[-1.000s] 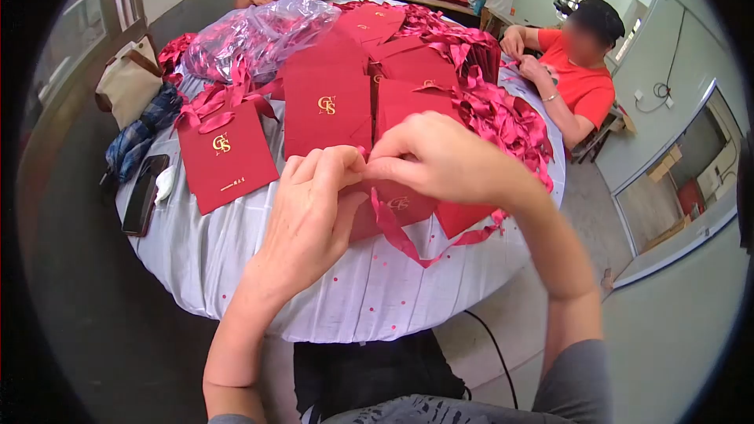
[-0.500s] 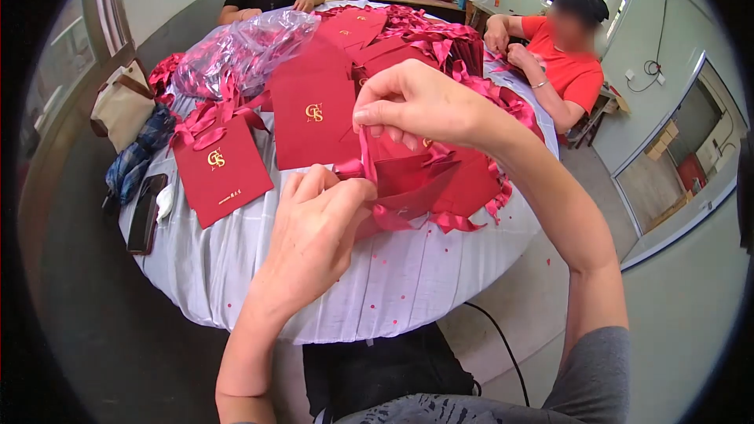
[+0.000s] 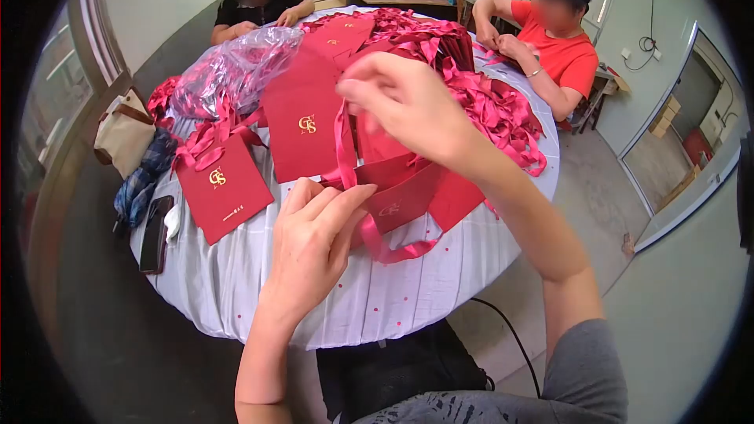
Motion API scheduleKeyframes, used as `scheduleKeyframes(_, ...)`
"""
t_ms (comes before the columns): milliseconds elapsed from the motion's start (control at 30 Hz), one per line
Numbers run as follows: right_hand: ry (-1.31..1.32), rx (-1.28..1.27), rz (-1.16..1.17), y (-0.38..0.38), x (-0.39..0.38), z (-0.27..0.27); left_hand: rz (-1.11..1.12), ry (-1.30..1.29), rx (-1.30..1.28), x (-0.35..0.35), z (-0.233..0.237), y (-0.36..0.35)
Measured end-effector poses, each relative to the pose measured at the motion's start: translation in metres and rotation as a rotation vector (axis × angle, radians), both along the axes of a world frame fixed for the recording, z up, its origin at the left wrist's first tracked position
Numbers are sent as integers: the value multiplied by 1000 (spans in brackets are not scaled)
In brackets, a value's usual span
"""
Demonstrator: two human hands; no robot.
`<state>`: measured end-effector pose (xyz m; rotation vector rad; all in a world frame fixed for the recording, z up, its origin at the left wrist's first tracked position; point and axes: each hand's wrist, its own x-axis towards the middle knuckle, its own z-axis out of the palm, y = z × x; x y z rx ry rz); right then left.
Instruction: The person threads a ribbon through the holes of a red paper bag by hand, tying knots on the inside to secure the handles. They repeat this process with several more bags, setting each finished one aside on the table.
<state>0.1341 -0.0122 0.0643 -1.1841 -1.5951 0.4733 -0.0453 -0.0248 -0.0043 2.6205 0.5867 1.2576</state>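
Observation:
My left hand pinches the top edge of a dark red paper gift bag, where a ribbon comes out. That pinkish-red ribbon runs upward to my right hand, whose fingertips are closed on it; motion blurs them. Another ribbon loop hangs from the bag's front over the tablecloth. Faint lettering shows on the bag, which is tilted. Just beyond my left hand lies a red bag with a gold monogram. A similar bag rests further left.
A round table with a pale cloth carries a clear plastic bag of ribbons, a ribbon heap and a phone. Beside the phone are a folded umbrella and cream bag. Two people sit around the table; another stands behind.
My right hand has moved slightly left, and the ribbon is now stretched longer above my left hand. The lower ribbon loop hangs further out. The whole view has shifted slightly.

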Motion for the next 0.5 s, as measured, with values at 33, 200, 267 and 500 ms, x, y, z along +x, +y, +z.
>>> scheduleKeyframes(33,20,79,-52,-15,1,-6,2,-21,5,0,-1,1)
scheduleKeyframes(200,-308,198,-148,-83,-15,-57,31,-38,46,3,-3,5)
scheduleKeyframes(267,-377,253,-91,-81,-16,-88,20,-32,36,3,-1,3)
scheduleKeyframes(500,47,-233,113,-114,19,-97,204,16,162,2,3,2)
